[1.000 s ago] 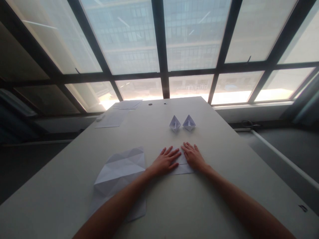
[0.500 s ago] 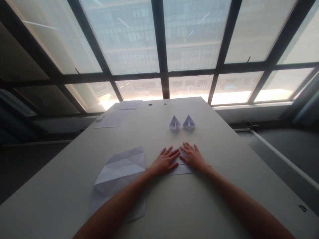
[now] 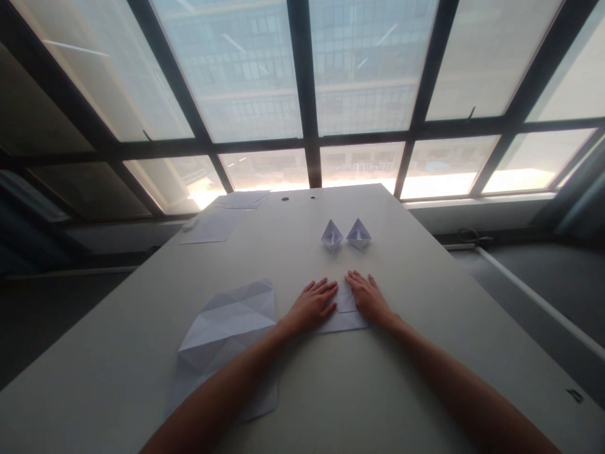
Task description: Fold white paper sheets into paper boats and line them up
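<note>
In the head view, the folded paper (image 3: 341, 323) lies flat on the white table (image 3: 321, 397), in front of the person and partly covered by both hands. The left hand (image 3: 311, 306) rests palm down over its left part, fingers extended and close together, thumb angled off toward the near side. The right hand (image 3: 369, 299) lies over its right part, fingers straight and slightly apart. Neither hand pinches anything; being laid flat, they seem to press the layers against the hard surface, which likely keeps the folds down and the paper from sliding.

Left of it lies the creased sheet (image 3: 231, 318), opened out and passing under the left forearm, seemingly within easy reach. On the far side, the two folded paper shapes (image 3: 331, 235) (image 3: 358, 234) stand side by side, probably set there clear of the hands. Flat paper sheets (image 3: 207, 229) lie far left, well apart from the folding.
</note>
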The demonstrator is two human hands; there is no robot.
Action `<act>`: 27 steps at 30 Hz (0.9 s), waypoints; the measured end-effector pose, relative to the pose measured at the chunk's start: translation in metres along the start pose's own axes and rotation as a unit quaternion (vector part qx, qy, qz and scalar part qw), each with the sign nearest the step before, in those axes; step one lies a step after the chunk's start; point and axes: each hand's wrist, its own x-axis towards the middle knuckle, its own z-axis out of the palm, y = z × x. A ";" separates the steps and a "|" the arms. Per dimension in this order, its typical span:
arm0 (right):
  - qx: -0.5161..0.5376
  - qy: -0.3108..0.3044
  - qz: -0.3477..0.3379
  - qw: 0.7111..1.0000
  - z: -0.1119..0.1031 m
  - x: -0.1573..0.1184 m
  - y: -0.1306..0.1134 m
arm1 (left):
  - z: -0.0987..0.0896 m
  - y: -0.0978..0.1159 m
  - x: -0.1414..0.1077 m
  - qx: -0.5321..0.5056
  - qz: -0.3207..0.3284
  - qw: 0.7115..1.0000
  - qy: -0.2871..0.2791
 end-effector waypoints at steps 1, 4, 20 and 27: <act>0.001 -0.001 -0.001 1.000 -0.001 0.000 -0.001 | 0.000 0.000 0.001 0.000 -0.008 1.000 0.013; 0.002 -0.006 -0.008 1.000 -0.005 -0.002 -0.003 | 0.000 0.001 0.002 -0.003 -0.024 0.999 0.045; -0.028 -0.068 -0.056 0.996 -0.018 -0.008 -0.010 | 0.010 -0.002 0.002 0.017 -0.063 0.998 0.007; -0.042 -0.065 -0.082 0.994 -0.014 -0.010 -0.017 | 0.013 -0.003 0.002 0.021 -0.074 0.997 0.013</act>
